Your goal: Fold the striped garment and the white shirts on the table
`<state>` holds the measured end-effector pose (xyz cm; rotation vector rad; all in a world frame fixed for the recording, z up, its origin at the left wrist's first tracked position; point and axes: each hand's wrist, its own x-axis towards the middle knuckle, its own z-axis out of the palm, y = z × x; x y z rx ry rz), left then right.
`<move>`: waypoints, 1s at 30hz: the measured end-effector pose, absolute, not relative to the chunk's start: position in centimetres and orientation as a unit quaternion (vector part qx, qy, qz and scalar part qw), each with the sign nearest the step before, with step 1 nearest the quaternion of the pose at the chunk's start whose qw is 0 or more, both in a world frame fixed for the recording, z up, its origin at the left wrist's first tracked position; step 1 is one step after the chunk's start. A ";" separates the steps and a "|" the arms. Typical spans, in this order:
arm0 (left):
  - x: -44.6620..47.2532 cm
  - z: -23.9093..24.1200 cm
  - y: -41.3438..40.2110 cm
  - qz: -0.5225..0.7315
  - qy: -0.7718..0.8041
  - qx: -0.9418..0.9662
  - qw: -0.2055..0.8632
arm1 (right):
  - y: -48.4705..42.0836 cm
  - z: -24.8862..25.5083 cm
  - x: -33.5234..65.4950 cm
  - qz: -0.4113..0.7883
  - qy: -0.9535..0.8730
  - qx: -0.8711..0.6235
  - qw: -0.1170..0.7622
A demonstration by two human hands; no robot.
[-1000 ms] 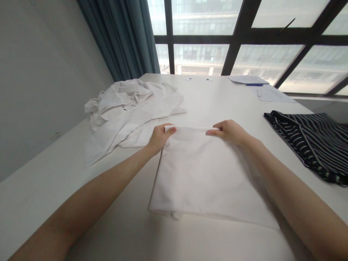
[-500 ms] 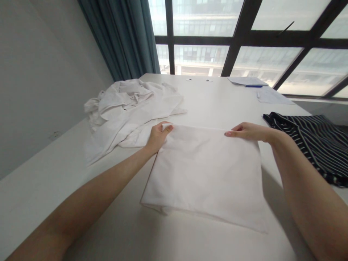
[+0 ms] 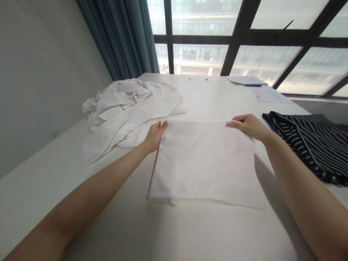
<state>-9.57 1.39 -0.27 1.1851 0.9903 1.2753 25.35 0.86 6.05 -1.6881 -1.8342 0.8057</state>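
A folded white cloth point(image 3: 206, 163) hangs between my hands over the white table, its far edge pulled straight. My left hand point(image 3: 156, 137) pinches the far left corner, thumb on top. At the far right, my right hand point(image 3: 248, 126) grips the same edge between thumb and fingers. The near edge of the cloth hangs low and shows several layers; whether it touches the tabletop I cannot tell. What kind of item the cloth is does not show.
Crumpled white fabric point(image 3: 130, 108) lies to the left, close to my left hand. On the right is a black striped garment point(image 3: 312, 141). Papers point(image 3: 247, 80) with a blue pen point(image 3: 253, 85) rest at the far end of the table point(image 3: 212, 101), below the window.
My hands have lifted or moved the cloth slightly away from me. Its near edge is farther off and more level, and the right near corner has swung away.
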 end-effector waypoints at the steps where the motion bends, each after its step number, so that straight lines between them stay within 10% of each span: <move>1: -9.5 -0.3 1.4 0.536 0.428 0.496 0.533 | 0.8 6.0 25.5 0.312 -0.670 -0.620 0.263; 8: -9.6 -1.0 1.7 0.566 0.451 0.504 0.471 | 1.0 5.4 27.2 0.410 -0.630 -0.605 0.265; 21: -9.9 -1.0 2.1 0.569 0.476 0.623 0.250 | 2.3 4.8 26.4 0.127 -0.728 -0.622 0.257; 30: -7.3 1.7 -3.9 0.116 0.368 0.922 0.033 | -5.6 6.5 20.5 0.222 -0.861 -0.441 0.119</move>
